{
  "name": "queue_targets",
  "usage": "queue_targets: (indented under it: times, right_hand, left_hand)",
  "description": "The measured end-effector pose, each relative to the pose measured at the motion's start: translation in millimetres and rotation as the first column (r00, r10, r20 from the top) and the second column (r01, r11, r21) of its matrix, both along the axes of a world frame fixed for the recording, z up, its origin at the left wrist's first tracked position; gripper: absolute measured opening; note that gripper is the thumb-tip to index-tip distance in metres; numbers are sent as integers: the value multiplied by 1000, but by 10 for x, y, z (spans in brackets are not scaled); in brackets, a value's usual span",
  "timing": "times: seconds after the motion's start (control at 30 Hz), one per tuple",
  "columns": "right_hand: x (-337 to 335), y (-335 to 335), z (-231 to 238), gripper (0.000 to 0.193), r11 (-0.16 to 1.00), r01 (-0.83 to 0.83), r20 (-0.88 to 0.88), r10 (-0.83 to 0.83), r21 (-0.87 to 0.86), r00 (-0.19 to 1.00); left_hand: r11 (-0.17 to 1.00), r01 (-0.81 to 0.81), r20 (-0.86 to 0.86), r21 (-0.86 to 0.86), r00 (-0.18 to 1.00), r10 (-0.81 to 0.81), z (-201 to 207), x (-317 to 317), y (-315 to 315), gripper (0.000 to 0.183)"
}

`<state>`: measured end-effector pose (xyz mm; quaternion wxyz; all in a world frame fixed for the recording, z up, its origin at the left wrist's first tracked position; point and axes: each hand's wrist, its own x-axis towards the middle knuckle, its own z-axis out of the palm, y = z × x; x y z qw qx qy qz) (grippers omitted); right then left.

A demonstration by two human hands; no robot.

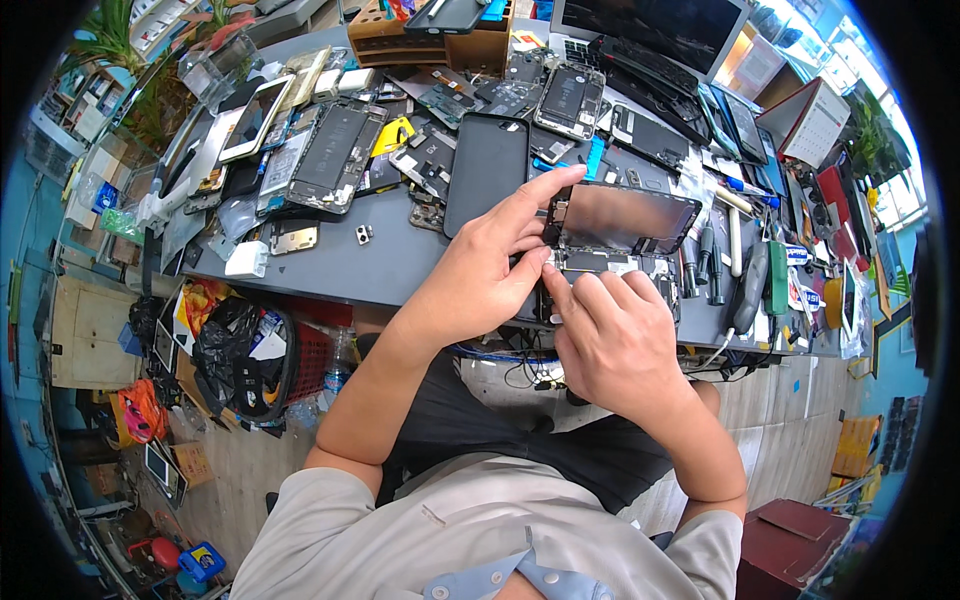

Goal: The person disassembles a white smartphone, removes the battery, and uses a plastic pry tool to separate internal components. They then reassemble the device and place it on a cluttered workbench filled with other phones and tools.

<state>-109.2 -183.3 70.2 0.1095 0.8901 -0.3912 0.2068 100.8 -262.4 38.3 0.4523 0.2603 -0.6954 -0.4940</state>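
An opened smartphone lies at the desk's front edge, its screen panel [625, 218] raised along the far side and its body [608, 263] flat with the inner parts bare. My left hand [478, 262] grips the phone's left side, index finger stretched to the panel's upper corner and thumb down by the body. Close to that thumb, my right hand [622, 335] is closed over the near-left part of the body. Its thumb and index finger are pinched together; what they hold, if anything, is hidden. A black phone case [487, 165] lies just beyond my left hand.
Dismantled phones [335, 155] and loose parts crowd the desk's left and far sides. Screwdrivers [716, 260], a grey handheld tool [748, 288] and pens lie to the right. A laptop [655, 30] and wooden organiser [425, 45] stand behind. A red bin [308, 365] sits below left.
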Motion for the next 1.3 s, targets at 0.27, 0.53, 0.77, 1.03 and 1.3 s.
queue_targets:
  times: [0.27,0.53,0.77,1.03,1.3]
  right_hand:
    - [-10,-46,44,52,999,-32,-36,32,-1,999]
    - [-19,12,24,54,1000,5,-41,-5,11,999]
    - [-85,107,12,66,997,59,52,-62,52,997]
    - [-66,-35,30,66,999,36,24,-37,40,999]
    - [-34,-82,66,67,995,8,-44,-4,96,999]
  left_hand:
    - [1000,0,-22,14,1000,1,-4,-10,-1,83]
    - [1000,27,-86,8,996,-27,46,-34,16,78]
    - [998,62,-37,11,997,-61,37,5,-29,69]
    - [997,62,-46,54,997,-60,61,3,-8,63]
    - [988,-70,-79,-139,995,59,-62,-58,-26,63]
